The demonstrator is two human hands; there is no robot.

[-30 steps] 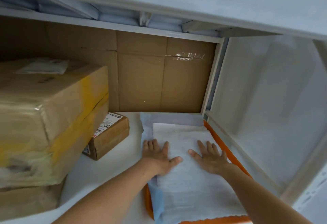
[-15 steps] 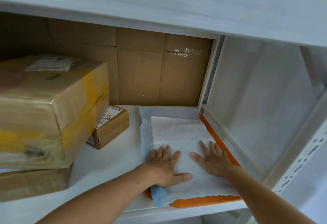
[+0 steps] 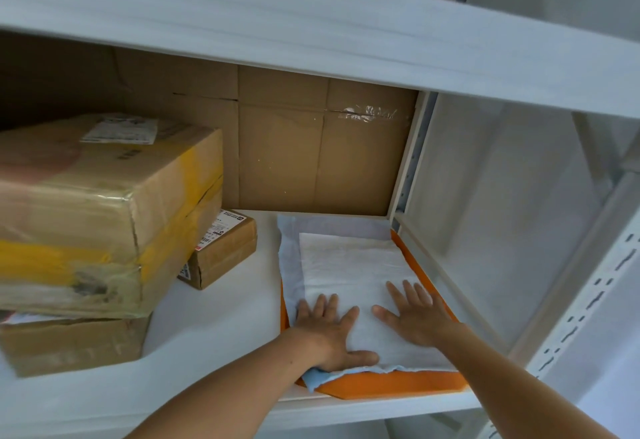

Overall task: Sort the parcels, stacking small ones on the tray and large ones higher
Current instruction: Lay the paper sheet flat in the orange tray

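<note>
An orange tray (image 3: 398,385) lies on the right part of a white shelf. On it rest a flat pale blue parcel (image 3: 291,258) and a flat white soft parcel (image 3: 349,265) on top. My left hand (image 3: 329,331) lies flat, fingers spread, on the white parcel's near left corner. My right hand (image 3: 415,317) lies flat on its near right part. At the left, a large taped cardboard box (image 3: 100,210) sits on another brown box (image 3: 72,345). A small brown box (image 3: 225,251) with a label stands beside them.
The white shelf board (image 3: 221,334) has bare surface between the boxes and the tray. Another shelf board (image 3: 311,23) hangs close overhead. A cardboard sheet (image 3: 311,161) lines the back. A perforated upright post (image 3: 588,300) stands at the right.
My view has pulled back and down from the shelf. Both hands have slid toward the near edge of the white parcel, staying flat on it.
</note>
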